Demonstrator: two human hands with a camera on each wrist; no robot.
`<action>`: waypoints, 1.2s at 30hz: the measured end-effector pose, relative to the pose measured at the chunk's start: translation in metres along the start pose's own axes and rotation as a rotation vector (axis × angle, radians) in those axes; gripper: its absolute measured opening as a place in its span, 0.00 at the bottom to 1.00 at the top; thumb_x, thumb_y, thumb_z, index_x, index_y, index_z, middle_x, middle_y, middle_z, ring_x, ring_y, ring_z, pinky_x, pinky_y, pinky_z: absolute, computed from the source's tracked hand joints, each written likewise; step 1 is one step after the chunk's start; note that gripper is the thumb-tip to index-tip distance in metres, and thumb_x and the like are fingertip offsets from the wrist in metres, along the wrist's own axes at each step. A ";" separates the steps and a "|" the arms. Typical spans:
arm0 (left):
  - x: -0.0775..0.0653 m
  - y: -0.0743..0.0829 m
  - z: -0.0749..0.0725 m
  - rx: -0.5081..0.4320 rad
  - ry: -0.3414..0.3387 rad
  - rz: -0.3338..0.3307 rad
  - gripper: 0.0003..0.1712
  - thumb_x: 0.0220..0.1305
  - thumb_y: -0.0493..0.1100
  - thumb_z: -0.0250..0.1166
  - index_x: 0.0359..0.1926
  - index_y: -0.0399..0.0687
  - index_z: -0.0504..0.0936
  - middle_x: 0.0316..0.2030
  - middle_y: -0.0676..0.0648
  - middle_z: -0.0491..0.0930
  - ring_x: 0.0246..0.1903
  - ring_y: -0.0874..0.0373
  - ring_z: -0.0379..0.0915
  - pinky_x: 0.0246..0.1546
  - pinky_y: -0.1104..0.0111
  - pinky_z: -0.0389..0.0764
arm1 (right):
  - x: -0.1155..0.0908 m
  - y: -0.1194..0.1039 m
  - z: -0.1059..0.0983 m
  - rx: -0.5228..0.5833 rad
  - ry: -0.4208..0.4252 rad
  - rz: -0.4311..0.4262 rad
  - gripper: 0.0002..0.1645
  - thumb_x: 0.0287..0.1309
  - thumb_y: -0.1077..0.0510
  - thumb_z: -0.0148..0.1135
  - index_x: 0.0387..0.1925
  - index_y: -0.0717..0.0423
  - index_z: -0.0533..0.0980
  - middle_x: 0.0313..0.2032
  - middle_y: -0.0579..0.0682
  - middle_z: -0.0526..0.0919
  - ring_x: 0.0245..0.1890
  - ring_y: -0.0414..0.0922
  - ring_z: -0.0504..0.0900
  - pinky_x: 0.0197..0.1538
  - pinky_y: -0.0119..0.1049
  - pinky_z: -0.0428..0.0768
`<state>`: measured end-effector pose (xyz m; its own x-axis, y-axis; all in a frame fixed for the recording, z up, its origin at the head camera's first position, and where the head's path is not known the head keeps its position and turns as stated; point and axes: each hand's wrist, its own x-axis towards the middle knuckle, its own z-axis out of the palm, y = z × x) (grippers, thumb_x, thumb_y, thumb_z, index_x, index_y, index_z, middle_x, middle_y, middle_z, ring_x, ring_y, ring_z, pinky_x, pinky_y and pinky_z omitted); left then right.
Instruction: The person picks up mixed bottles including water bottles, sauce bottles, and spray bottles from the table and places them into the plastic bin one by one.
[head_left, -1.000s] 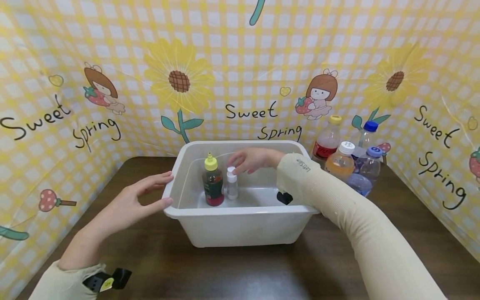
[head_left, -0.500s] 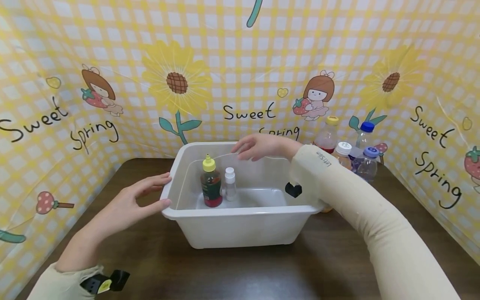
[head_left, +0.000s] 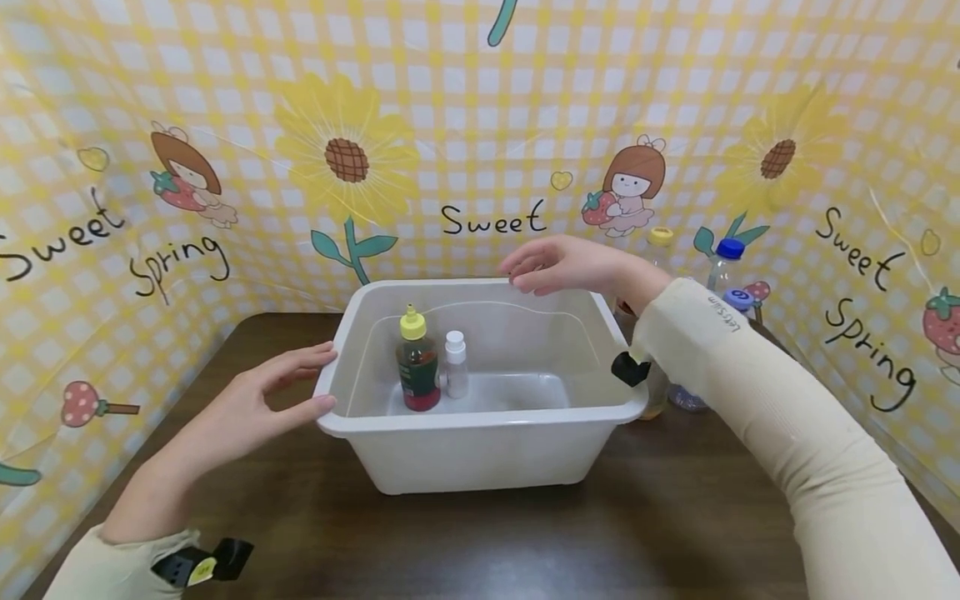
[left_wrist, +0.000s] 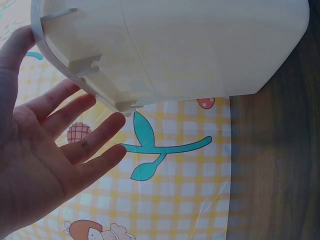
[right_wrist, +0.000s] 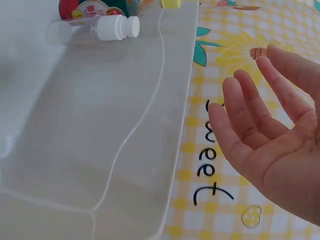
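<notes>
A white plastic tub (head_left: pixel 480 454) stands on the dark wooden table. Inside it, toward the left, are a squeeze bottle (head_left: pixel 417 371) with a yellow nozzle cap, a dark label and red contents, and beside it a small clear bottle (head_left: pixel 456 375) with a white cap. My left hand (head_left: pixel 258 408) touches the tub's left rim with thumb and fingertips, its fingers extended, as the left wrist view also shows. Above the tub's far right rim hovers my right hand (head_left: pixel 566 265), holding nothing, fingers loosely bent in the right wrist view.
Several drink bottles stand right of the tub, partly hidden by my right arm; a blue-capped bottle (head_left: pixel 726 262) and a yellow-capped one (head_left: pixel 660 238) show. A yellow checked cloth (head_left: pixel 465 125) with printed flowers walls the table at back and sides.
My right hand has left the small white-capped bottle, rising out of the tub and moving right. The bottle stays standing in the tub. My left hand keeps its place at the rim.
</notes>
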<state>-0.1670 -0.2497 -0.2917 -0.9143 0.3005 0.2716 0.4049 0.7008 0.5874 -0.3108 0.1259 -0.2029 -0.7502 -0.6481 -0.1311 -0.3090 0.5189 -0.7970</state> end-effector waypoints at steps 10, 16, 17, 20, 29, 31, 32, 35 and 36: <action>0.000 0.002 -0.001 -0.007 -0.012 -0.015 0.28 0.59 0.49 0.65 0.61 0.61 0.71 0.66 0.52 0.66 0.49 0.88 0.63 0.42 0.82 0.69 | -0.037 0.014 -0.019 -0.023 0.146 0.016 0.23 0.62 0.51 0.57 0.58 0.50 0.70 0.59 0.49 0.74 0.58 0.52 0.74 0.61 0.44 0.72; 0.001 0.001 -0.001 0.008 -0.002 -0.013 0.28 0.58 0.49 0.66 0.61 0.62 0.71 0.65 0.53 0.67 0.49 0.87 0.64 0.42 0.84 0.67 | -0.066 0.017 -0.023 -0.033 0.284 0.047 0.23 0.61 0.46 0.57 0.55 0.49 0.72 0.52 0.47 0.79 0.49 0.46 0.80 0.56 0.43 0.76; 0.001 0.001 -0.001 0.008 -0.002 -0.012 0.28 0.59 0.49 0.66 0.61 0.62 0.71 0.65 0.52 0.67 0.49 0.87 0.64 0.42 0.84 0.67 | -0.071 0.018 -0.023 -0.031 0.302 0.047 0.22 0.61 0.46 0.58 0.54 0.50 0.73 0.49 0.45 0.80 0.47 0.44 0.81 0.54 0.41 0.77; 0.001 0.001 -0.002 0.008 0.000 -0.007 0.28 0.59 0.49 0.66 0.61 0.62 0.71 0.65 0.51 0.67 0.48 0.88 0.63 0.42 0.84 0.68 | -0.083 0.023 -0.024 -0.014 0.347 0.047 0.22 0.62 0.46 0.57 0.53 0.51 0.73 0.43 0.41 0.82 0.43 0.39 0.81 0.48 0.33 0.78; 0.002 0.002 -0.001 0.019 -0.012 -0.026 0.28 0.58 0.51 0.66 0.61 0.63 0.71 0.65 0.53 0.67 0.48 0.89 0.62 0.43 0.83 0.67 | -0.119 0.044 -0.029 0.167 0.467 -0.069 0.12 0.65 0.55 0.54 0.48 0.49 0.76 0.41 0.37 0.82 0.43 0.34 0.81 0.47 0.24 0.78; 0.002 0.001 0.000 0.017 -0.013 -0.028 0.28 0.58 0.50 0.66 0.61 0.63 0.71 0.66 0.53 0.67 0.48 0.88 0.62 0.43 0.82 0.67 | -0.127 0.048 -0.032 0.218 0.487 -0.108 0.10 0.64 0.58 0.54 0.46 0.49 0.77 0.40 0.38 0.82 0.42 0.34 0.82 0.46 0.23 0.78; 0.002 0.001 0.000 0.014 -0.014 -0.028 0.28 0.58 0.50 0.66 0.61 0.63 0.71 0.66 0.53 0.67 0.48 0.88 0.63 0.43 0.82 0.68 | -0.130 0.051 -0.033 0.256 0.493 -0.139 0.11 0.64 0.59 0.53 0.46 0.50 0.77 0.40 0.39 0.82 0.41 0.35 0.82 0.46 0.23 0.78; 0.002 0.001 0.000 0.006 -0.010 -0.019 0.28 0.58 0.49 0.66 0.61 0.62 0.71 0.65 0.53 0.67 0.48 0.88 0.63 0.42 0.82 0.68 | -0.141 0.058 -0.038 0.385 0.514 -0.225 0.11 0.64 0.62 0.52 0.44 0.53 0.78 0.39 0.42 0.83 0.40 0.36 0.82 0.45 0.24 0.79; 0.002 0.001 0.000 0.004 -0.009 -0.015 0.28 0.58 0.49 0.66 0.61 0.62 0.71 0.65 0.52 0.67 0.48 0.88 0.64 0.42 0.83 0.68 | -0.144 0.061 -0.039 0.430 0.520 -0.256 0.11 0.64 0.63 0.52 0.44 0.54 0.78 0.39 0.43 0.83 0.40 0.37 0.82 0.45 0.25 0.79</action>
<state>-0.1682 -0.2486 -0.2906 -0.9205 0.2957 0.2554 0.3907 0.7077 0.5887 -0.2448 0.2731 -0.2098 -0.8995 -0.3152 0.3026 -0.3346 0.0514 -0.9409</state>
